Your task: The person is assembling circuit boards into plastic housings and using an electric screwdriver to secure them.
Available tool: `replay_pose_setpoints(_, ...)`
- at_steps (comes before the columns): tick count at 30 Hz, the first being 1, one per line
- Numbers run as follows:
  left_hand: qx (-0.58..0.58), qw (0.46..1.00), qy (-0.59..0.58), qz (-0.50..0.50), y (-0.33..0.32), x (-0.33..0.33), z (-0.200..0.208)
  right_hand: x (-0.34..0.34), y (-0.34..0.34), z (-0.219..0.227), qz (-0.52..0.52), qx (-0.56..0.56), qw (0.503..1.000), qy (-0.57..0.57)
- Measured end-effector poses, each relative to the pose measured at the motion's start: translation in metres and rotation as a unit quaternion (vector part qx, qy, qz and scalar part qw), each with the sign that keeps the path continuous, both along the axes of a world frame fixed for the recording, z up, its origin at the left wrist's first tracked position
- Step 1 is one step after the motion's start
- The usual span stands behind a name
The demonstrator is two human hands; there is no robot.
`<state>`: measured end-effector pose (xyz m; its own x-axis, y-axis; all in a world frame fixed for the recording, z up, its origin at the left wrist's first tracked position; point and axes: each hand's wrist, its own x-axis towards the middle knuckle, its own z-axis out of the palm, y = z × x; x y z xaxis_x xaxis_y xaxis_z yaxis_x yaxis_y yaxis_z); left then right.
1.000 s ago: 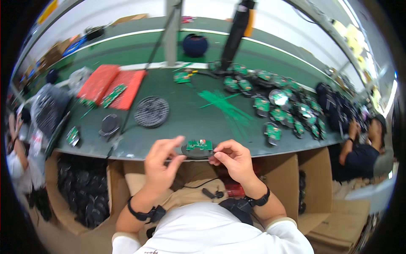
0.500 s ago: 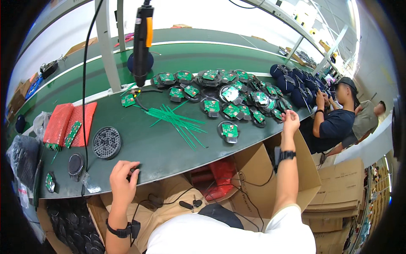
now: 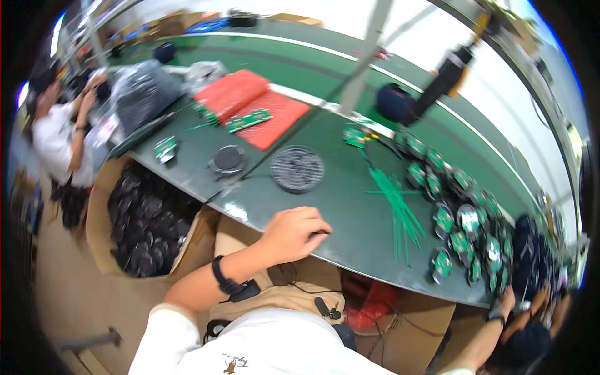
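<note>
Over the table's front edge is my left hand, its fingers curled round a small dark thing that mostly hides inside them. A round black dish of small dark parts lies just beyond it. At the far right, my right hand is at the near end of a pile of round black units with green circuit boards. Its fingers look closed together; what they hold, if anything, cannot be made out. Green cable ties lie fanned out between the dish and the pile. A separate black disc sits left of the dish.
A dark electric screwdriver hangs above the table's back right. Red bubble wrap carries a green board strip. A carton of black parts stands below the left edge. Co-workers are at both sides.
The view has swung left, so the table items appear farther right. My left hand has turned inward with its fingers curled. My right hand remains beside the pile's near end.
</note>
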<state>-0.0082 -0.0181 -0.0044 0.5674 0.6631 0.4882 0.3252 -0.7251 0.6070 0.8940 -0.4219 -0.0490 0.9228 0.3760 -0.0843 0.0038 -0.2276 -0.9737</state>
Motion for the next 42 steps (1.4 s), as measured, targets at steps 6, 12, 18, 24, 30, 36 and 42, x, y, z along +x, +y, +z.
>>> replay_pose_setpoints(6, 0.006, 1.0, 0.006, 0.008, -0.003, -0.001, -0.008, -0.025, 0.029, 0.036, -0.151, -0.064, 0.983, -0.079)
replay_pose_setpoints(12, -0.055, 0.995, -0.077, -0.008, -0.001, -0.016, -0.005, -0.186, 0.148, 0.088, 0.042, 0.145, 0.978, -0.145)
replay_pose_setpoints(18, -0.008, 0.973, -0.146, 0.178, 0.013, -0.09, 0.011, -0.437, 0.224, 0.077, 0.28, 0.102, 0.95, -0.091)
replay_pose_setpoints(24, 0.004, 0.902, 0.023, 0.431, 0.073, -0.164, 0.013, -0.607, 0.278, 0.059, 0.446, 0.021, 0.89, -0.093)
replay_pose_setpoints(30, -0.103, 0.918, 0.011, 0.383, 0.097, -0.166, 0.003, -0.652, 0.3, 0.039, 0.469, -0.022, 0.843, -0.261)
replay_pose_setpoints(36, -0.229, 0.897, -0.311, 0.216, 0.063, -0.164, 0.027, -0.655, 0.298, 0.062, 0.471, -0.11, 0.859, -0.166)
replay_pose_setpoints(42, -0.326, 0.928, -0.171, -0.058, 0.031, -0.1, 0.04, -0.695, 0.34, 0.102, 0.56, 0.007, 0.828, -0.009)
